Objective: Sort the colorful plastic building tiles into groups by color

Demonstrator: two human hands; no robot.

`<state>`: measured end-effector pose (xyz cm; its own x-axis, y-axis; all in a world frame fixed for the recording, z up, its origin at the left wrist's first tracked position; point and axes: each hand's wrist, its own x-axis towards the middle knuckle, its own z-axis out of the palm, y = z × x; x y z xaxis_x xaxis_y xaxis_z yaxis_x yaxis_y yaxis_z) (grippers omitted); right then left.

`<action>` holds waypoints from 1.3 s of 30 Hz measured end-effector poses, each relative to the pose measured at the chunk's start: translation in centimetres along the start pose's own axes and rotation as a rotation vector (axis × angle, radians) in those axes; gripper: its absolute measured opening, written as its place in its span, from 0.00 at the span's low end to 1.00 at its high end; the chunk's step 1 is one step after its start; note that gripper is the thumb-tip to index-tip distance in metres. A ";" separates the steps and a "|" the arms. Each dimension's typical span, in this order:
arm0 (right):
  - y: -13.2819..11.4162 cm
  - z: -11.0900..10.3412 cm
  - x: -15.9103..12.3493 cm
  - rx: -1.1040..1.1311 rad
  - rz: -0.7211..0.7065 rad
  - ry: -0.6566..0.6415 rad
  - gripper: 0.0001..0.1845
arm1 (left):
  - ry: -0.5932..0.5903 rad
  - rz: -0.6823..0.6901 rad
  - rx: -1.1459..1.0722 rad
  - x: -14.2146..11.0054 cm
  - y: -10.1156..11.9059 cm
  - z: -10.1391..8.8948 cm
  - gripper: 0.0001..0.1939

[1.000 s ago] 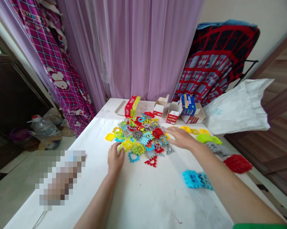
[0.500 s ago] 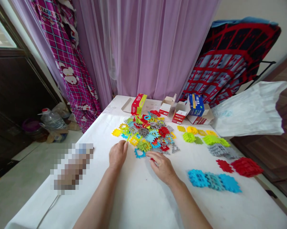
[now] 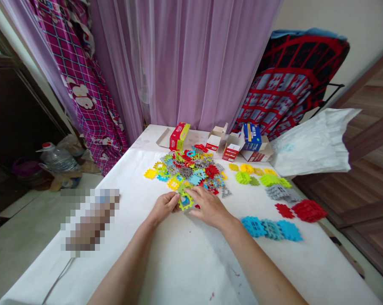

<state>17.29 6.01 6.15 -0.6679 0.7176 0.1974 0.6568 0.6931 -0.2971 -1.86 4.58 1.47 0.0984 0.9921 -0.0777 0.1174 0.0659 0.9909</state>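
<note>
From the bottom edge, the left forearm [image 3: 125,260] and right forearm [image 3: 253,260] slant inward. Just below the frame's centre, the left hand [image 3: 163,208] curls closed; the right hand [image 3: 208,207] faces it, slightly bent.

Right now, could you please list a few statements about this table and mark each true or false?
1. A lime-green piece is between the left hand and the right hand. True.
2. The mixed pile includes red, yellow and grey pieces. True.
3. Blue sorted pieces lie farther off than red. False: the sorted blue pieces lie nearer the person than the sorted red pieces.
4. The white bag lies left of the pile. False: the white bag is on the right.
5. The clear bottle is left of the table. True.
</note>
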 end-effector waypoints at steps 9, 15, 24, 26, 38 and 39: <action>1.2 -1.6 -0.6 -0.061 0.032 -0.041 0.26 | -0.066 0.029 0.054 0.0 -0.4 0.7 0.27; 13.1 -7.5 -2.7 -0.160 0.452 0.006 0.30 | 0.091 0.049 0.057 0.3 -0.8 0.3 0.30; 23.4 -11.0 -2.3 -0.275 0.694 -0.315 0.37 | 0.142 0.086 0.080 0.8 -1.2 0.4 0.31; 23.4 -10.7 -2.0 -0.265 0.684 -0.332 0.37 | 0.142 0.077 0.080 0.7 -1.0 0.4 0.31; 24.3 -9.7 -2.2 -0.220 0.701 -0.316 0.38 | 0.144 0.042 0.060 0.5 -0.3 0.5 0.31; 24.3 -9.7 -2.2 -0.223 0.710 -0.320 0.40 | 0.146 0.043 0.056 0.5 -0.3 0.4 0.31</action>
<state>38.13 21.95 7.56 -0.1110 0.9606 -0.2547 0.9936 0.1012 -0.0511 -1.41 5.02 1.04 -0.0394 0.9991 -0.0150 0.1717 0.0215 0.9849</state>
